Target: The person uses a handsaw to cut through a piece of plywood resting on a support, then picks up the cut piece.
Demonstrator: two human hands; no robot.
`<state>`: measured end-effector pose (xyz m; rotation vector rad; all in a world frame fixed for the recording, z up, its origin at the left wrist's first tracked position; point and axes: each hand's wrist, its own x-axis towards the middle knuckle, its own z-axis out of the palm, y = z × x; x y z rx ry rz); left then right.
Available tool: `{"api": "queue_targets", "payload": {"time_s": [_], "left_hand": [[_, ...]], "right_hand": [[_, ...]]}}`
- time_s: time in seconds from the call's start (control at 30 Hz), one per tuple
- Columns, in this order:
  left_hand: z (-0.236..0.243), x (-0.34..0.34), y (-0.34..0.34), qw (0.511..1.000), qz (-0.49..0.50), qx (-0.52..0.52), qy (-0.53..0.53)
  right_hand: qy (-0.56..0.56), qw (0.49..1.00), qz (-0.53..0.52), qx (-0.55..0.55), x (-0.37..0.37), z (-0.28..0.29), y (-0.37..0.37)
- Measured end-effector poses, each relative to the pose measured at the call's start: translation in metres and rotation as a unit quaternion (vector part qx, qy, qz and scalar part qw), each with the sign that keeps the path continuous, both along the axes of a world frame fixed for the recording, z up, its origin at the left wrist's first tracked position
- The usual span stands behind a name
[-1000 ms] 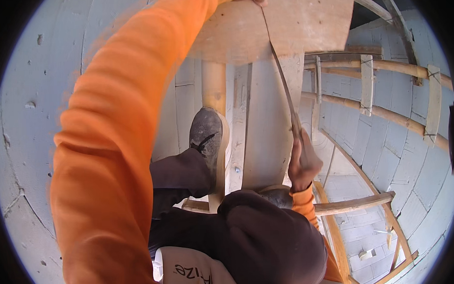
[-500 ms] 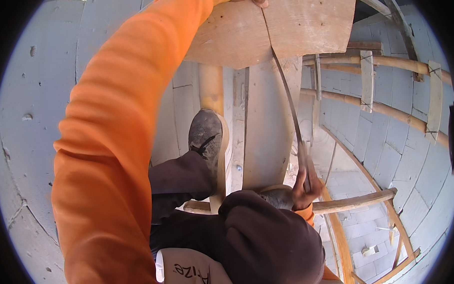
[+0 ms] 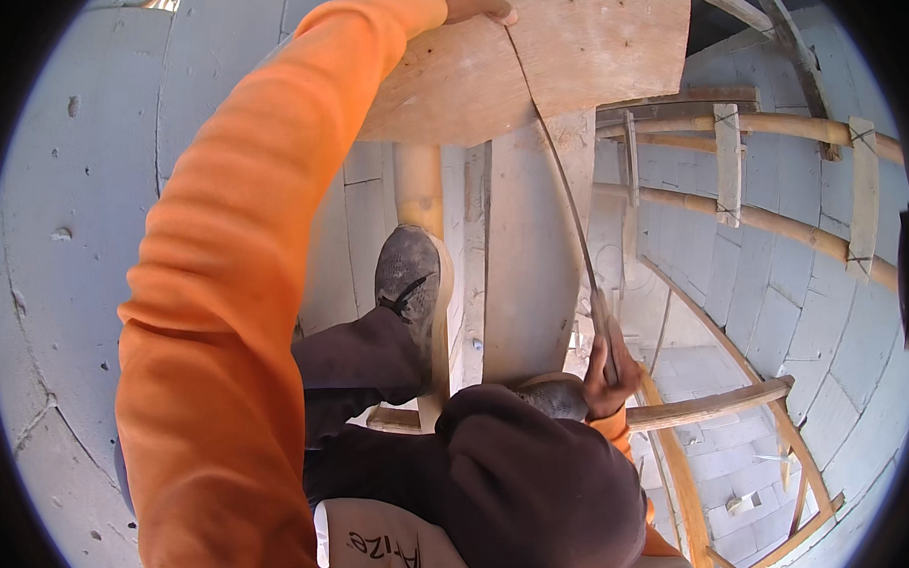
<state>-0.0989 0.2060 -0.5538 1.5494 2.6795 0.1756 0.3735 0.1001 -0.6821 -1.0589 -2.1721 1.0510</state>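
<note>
A thin sheet of plywood (image 3: 596, 44) lies at the top of the head view, with a dark, narrow cut running through it to its near edge. My left hand (image 3: 475, 1) rests on the sheet beside the far end of that cut, its thumb stretched out; its other fingers are partly out of the picture. Lower right, my right hand (image 3: 610, 374) is closed round the handle of a handsaw (image 3: 568, 190). The saw's long blade, seen nearly edge-on, slants up to the cut at the plywood's near edge.
Below the sheet runs a broad plank (image 3: 533, 251). My left shoe (image 3: 409, 276) stands on a bamboo pole (image 3: 418, 185); my other shoe (image 3: 553, 394) is near the plank's lower end. Bamboo rails (image 3: 783, 227) and a grey block wall (image 3: 806, 302) are at right. A wooden bar (image 3: 714, 403) crosses below my right hand.
The plywood, my left hand and the saw appear slightly further left as the view shifts. My right hand, blurred before, is sharper and a little lower, still gripping the saw.
</note>
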Motion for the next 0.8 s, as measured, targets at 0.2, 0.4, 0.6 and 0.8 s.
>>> {"api": "queue_targets", "payload": {"time_s": [0.2,0.4,0.6,0.8], "left_hand": [[-0.003,0.006,0.016,0.998,-0.051,0.016,0.033],[0.006,0.011,0.018,0.998,-0.048,-0.024,0.037],[-0.005,0.001,0.017,0.999,-0.044,0.004,0.024],[-0.001,0.005,0.010,0.999,-0.006,-0.038,0.012]], "right_hand": [[-0.036,0.999,-0.039,-0.001,-0.002,-0.024,0.029],[0.005,1.000,-0.014,0.001,0.009,-0.005,0.014],[-0.058,0.998,-0.005,-0.030,-0.042,-0.009,0.034],[-0.018,1.000,-0.003,-0.001,0.021,-0.003,-0.005]]}}
